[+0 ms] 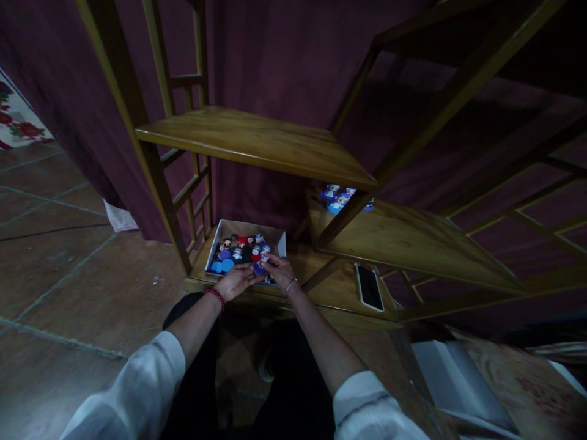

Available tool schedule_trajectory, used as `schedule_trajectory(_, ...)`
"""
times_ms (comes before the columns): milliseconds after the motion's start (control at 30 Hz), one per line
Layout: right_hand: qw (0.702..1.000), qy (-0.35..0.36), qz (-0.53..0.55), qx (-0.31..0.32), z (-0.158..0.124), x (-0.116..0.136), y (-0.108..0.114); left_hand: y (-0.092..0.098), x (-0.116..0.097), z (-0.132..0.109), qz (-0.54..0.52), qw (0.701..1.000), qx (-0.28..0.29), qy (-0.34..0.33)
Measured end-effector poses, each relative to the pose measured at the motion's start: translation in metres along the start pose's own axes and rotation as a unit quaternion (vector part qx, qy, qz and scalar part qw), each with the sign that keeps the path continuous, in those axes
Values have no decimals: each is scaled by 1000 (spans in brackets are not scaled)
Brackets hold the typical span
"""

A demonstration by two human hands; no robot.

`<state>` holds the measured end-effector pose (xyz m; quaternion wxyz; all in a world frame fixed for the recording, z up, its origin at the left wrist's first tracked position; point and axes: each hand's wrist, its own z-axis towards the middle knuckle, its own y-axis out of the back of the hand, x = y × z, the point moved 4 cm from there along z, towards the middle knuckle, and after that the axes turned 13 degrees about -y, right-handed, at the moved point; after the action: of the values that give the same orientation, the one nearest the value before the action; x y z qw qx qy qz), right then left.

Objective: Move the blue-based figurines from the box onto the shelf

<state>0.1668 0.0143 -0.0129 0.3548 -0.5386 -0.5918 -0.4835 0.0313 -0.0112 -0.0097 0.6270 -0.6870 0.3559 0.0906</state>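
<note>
A shallow cardboard box stands on the bottom shelf, holding several small toy figurines on round bases of blue, purple, red and black. Over the box's near side, my right hand pinches a small figurine with a purple base. From the left, the fingers of my left hand close on the base of this same figurine. A red beaded bracelet circles my left wrist, and a thin bracelet my right. The fingertips partly cover the held figurine, and its details are too small to tell.
More figurines stand on the middle wooden shelf, partly behind a slanted post. A phone lies on the bottom shelf at right. An upper shelf overhangs the box. A white open box lies at lower right.
</note>
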Motion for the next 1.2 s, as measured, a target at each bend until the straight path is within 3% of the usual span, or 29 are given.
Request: schedule_trajectory(1200, 998, -11, -35, 54, -9, 17, 0, 5, 1, 2, 4, 1000, 17, -10)
